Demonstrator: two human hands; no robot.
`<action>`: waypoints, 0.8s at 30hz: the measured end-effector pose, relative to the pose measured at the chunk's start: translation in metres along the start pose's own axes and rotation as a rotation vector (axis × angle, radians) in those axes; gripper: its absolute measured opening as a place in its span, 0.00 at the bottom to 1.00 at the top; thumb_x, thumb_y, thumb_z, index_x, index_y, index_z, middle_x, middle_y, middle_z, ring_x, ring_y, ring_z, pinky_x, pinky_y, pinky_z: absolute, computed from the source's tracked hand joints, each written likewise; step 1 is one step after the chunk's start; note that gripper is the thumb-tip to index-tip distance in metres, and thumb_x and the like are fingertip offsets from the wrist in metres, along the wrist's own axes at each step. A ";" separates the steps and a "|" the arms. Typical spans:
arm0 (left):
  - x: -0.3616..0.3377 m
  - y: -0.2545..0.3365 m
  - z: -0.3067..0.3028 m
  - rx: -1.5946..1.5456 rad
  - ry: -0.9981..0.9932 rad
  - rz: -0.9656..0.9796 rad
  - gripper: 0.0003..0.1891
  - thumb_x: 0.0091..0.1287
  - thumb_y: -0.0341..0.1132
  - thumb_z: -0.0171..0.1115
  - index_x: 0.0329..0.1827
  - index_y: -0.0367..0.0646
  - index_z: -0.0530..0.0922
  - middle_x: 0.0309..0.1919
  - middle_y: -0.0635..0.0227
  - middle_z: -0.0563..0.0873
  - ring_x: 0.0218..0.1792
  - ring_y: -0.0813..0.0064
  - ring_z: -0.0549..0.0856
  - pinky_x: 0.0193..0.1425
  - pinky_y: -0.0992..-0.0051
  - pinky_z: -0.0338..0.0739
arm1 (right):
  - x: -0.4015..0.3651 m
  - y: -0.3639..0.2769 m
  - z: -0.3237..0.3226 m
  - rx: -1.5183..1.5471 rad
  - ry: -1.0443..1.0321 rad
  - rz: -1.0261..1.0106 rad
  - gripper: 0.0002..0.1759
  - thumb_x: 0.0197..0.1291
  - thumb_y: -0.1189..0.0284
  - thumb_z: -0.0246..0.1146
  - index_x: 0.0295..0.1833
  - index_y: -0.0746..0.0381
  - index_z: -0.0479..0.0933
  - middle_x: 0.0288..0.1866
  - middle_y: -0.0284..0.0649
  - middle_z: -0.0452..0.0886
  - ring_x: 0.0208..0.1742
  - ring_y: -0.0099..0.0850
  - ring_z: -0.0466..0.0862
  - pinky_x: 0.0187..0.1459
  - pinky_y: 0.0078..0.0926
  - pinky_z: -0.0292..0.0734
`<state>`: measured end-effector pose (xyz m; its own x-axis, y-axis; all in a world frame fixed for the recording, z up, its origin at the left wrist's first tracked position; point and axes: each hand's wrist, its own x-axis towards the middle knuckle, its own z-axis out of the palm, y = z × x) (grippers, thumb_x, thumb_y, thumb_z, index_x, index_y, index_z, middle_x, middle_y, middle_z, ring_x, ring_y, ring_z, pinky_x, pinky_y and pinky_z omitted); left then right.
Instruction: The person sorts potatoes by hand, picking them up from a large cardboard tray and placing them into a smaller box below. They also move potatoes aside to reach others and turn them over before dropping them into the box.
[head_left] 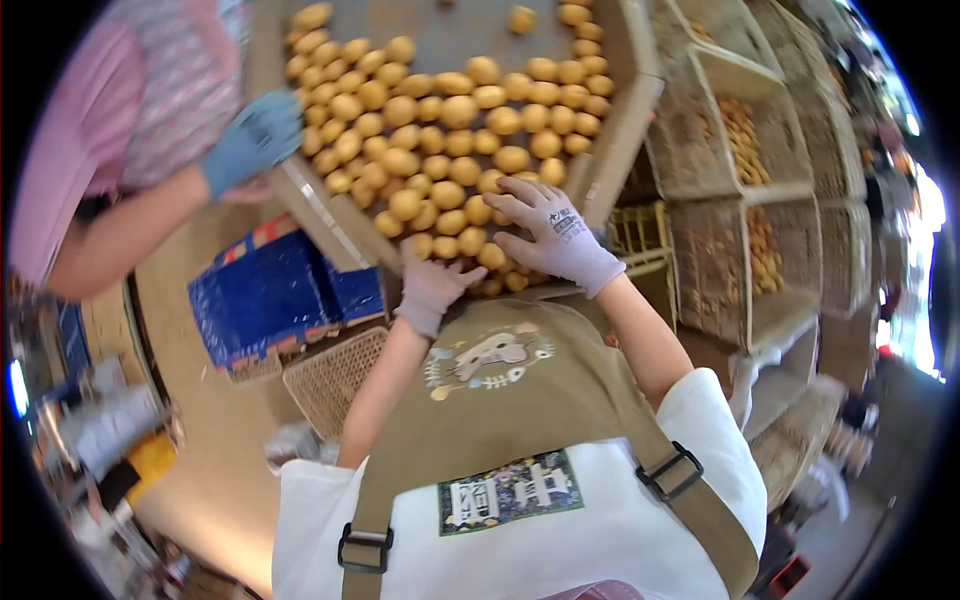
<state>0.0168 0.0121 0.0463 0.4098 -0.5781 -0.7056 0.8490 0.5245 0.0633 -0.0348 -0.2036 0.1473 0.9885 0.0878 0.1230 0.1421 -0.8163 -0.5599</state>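
Observation:
Many small, round, yellow-brown pieces of produce [455,140], which look like potatoes, lie on a sorting table [420,35] that narrows towards me. My right hand [555,235], in a pale glove with printing on its back, reaches over the near end with fingers spread, touching or just above the top pieces. At the narrow end's left side is my left hand [435,288], also gloved. Its thumb and fingers are apart beside the nearest pieces, and nothing is visibly gripped. Some pieces between the hands are partly hidden by them.
A co-worker's blue-gloved hand [262,130] rests by the table's left wall. Wooden side boards [625,120] edge the table. Stacked plastic crates [745,190], some holding produce, stand to the right. A blue sack [265,295] and a woven crate [335,375] are at the left.

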 end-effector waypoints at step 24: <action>-0.004 -0.003 -0.006 -0.131 -0.229 -0.021 0.45 0.70 0.76 0.38 0.83 0.57 0.56 0.81 0.62 0.60 0.80 0.49 0.59 0.74 0.28 0.54 | 0.030 0.013 0.041 -0.174 -0.228 0.124 0.31 0.58 0.51 0.66 0.69 0.38 0.78 0.79 0.49 0.66 0.79 0.49 0.64 0.76 0.65 0.47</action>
<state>0.0109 0.0168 0.0443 0.4701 -0.7080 -0.5270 0.8138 0.5789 -0.0518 -0.0007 -0.1883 0.1100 0.9866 0.0912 -0.1352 0.0284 -0.9123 -0.4085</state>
